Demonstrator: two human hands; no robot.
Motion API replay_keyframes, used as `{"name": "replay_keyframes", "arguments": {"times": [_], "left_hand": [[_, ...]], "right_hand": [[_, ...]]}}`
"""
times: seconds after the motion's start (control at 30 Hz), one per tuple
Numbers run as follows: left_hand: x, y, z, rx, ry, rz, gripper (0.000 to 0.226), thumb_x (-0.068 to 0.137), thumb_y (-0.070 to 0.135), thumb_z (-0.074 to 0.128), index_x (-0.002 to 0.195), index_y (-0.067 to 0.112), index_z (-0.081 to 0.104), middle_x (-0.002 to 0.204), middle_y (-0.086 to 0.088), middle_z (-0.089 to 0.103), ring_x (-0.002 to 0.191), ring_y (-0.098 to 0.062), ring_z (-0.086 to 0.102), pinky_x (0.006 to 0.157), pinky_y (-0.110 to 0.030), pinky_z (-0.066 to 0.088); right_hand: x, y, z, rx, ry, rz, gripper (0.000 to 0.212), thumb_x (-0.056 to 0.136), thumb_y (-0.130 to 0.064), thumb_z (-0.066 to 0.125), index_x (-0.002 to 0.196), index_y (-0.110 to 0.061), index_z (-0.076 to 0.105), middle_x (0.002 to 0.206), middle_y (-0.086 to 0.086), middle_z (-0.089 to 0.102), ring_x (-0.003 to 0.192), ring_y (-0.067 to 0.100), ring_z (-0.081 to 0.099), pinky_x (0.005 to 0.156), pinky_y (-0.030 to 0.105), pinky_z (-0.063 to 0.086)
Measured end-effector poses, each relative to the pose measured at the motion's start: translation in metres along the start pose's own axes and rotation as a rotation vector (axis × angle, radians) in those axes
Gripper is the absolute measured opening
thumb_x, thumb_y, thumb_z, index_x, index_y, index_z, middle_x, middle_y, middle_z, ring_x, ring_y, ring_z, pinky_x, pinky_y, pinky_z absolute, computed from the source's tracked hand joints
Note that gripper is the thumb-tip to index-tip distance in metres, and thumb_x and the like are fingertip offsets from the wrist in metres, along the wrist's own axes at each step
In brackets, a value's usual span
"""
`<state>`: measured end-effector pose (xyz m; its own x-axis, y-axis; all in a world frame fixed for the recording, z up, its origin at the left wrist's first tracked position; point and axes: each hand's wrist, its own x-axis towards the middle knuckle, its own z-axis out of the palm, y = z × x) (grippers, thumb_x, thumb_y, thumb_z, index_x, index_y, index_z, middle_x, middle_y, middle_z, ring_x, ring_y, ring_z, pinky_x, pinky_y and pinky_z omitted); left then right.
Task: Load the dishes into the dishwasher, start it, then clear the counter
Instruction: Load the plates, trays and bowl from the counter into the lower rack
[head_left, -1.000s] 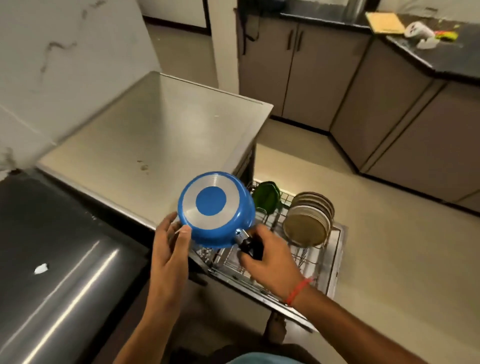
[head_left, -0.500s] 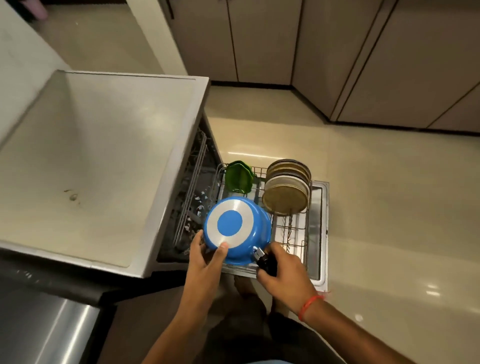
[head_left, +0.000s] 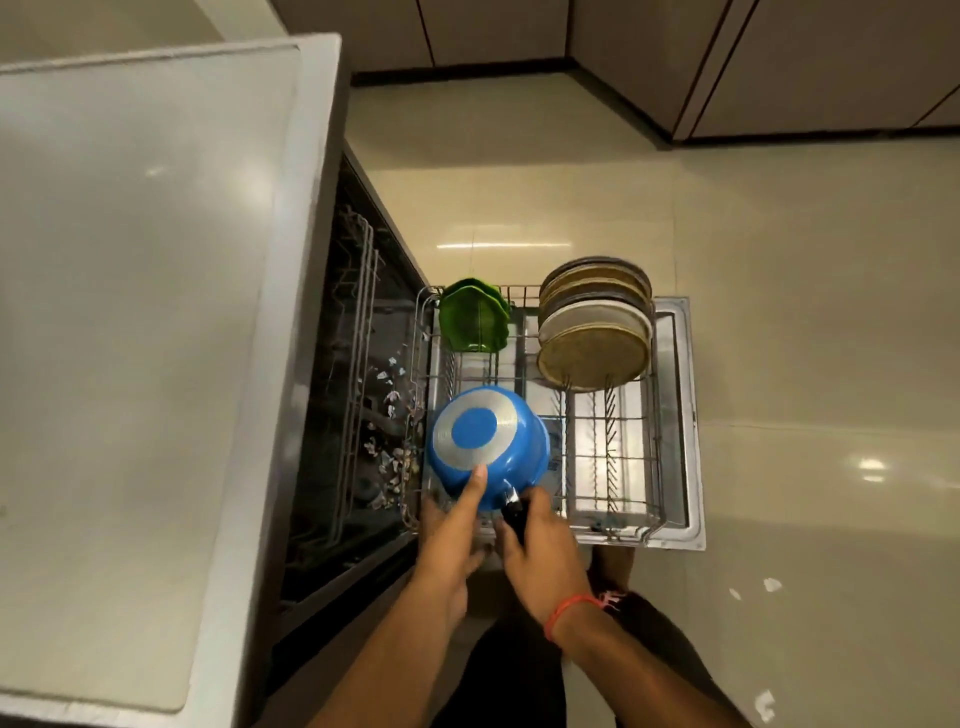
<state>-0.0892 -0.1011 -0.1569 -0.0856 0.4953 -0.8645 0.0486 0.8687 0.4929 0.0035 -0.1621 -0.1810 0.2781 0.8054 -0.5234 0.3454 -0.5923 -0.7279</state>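
Right hand (head_left: 540, 551) gripped the black handle of the blue saucepan (head_left: 488, 447); left hand (head_left: 452, 525) steadied its base with one straight finger. Over one second I had lowered it, inverted, from desk (head_left: 130, 260) height into the lower rack (head_left: 623, 499), lower centre of frame, so loading was underway.

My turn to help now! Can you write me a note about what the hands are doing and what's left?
Right hand grips the black handle of the blue pot.
Left hand steadies the pot, a finger pressed on its base.
The pot is upside down, over the near left corner of the lower rack; I cannot tell if it rests there.
Done: green dishes and stacked plates stand at the rack's far end.
Left: settle the pot, push the rack in, shut the door, start the dishwasher, clear the counter.
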Motion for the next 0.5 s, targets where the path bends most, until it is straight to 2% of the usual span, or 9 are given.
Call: {"name": "replay_keyframes", "arguments": {"times": [0.07,0.13,0.23,0.3,0.4,0.5], "left_hand": [[0.031,0.0,0.004,-0.012,0.001,-0.019,0.079,0.067,0.06,0.081,0.136,0.036,0.052,0.13,-0.002,0.067,0.119,-0.024,0.064,0.103,-0.056,0.048],[0.065,0.004,0.007,-0.044,0.058,0.059,0.067,0.075,0.049,0.082,0.133,0.035,0.053,0.127,0.001,0.068,0.116,-0.024,0.066,0.097,-0.051,0.055],[0.113,0.011,0.009,-0.102,0.113,0.032,0.059,0.085,0.035,0.079,0.136,0.026,0.051,0.124,0.0,0.068,0.111,-0.024,0.068,0.07,-0.035,0.06],[0.158,0.009,0.007,-0.137,0.114,-0.011,0.058,0.086,0.031,0.078,0.137,0.021,0.053,0.128,-0.006,0.068,0.112,-0.028,0.068,0.059,-0.031,0.059],[0.212,0.008,0.003,-0.113,0.096,0.006,0.052,0.09,0.026,0.074,0.139,0.02,0.055,0.133,-0.008,0.065,0.115,-0.028,0.065,0.057,-0.029,0.057],[0.257,0.01,0.007,-0.069,0.077,0.052,0.054,0.092,0.023,0.072,0.142,0.02,0.052,0.134,-0.008,0.064,0.118,-0.03,0.064,0.066,-0.034,0.056]], "right_hand": [[0.022,0.009,0.017,0.004,0.009,0.016,0.036,0.092,-0.02,0.058,0.124,-0.02,0.041,0.109,0.006,0.067,0.098,0.027,0.066,0.079,0.041,0.054],[0.038,0.018,0.034,0.007,-0.003,0.021,0.034,0.093,-0.021,0.056,0.122,-0.022,0.039,0.107,0.005,0.066,0.096,0.027,0.067,0.078,0.043,0.054],[0.063,0.027,0.053,-0.025,-0.013,0.022,0.033,0.095,-0.023,0.055,0.124,-0.017,0.042,0.109,0.007,0.065,0.097,0.03,0.065,0.078,0.042,0.053],[0.091,0.041,0.07,-0.038,-0.009,0.031,0.036,0.096,-0.027,0.056,0.127,-0.015,0.043,0.115,0.008,0.064,0.102,0.031,0.064,0.079,0.041,0.052],[0.125,0.055,0.091,-0.048,-0.052,0.052,0.039,0.096,-0.028,0.057,0.128,-0.014,0.041,0.115,0.011,0.065,0.104,0.034,0.063,0.081,0.043,0.053],[0.16,0.066,0.107,-0.085,-0.091,0.093,0.043,0.094,-0.025,0.059,0.13,-0.014,0.038,0.113,0.014,0.066,0.102,0.038,0.063,0.082,0.045,0.053]]}}
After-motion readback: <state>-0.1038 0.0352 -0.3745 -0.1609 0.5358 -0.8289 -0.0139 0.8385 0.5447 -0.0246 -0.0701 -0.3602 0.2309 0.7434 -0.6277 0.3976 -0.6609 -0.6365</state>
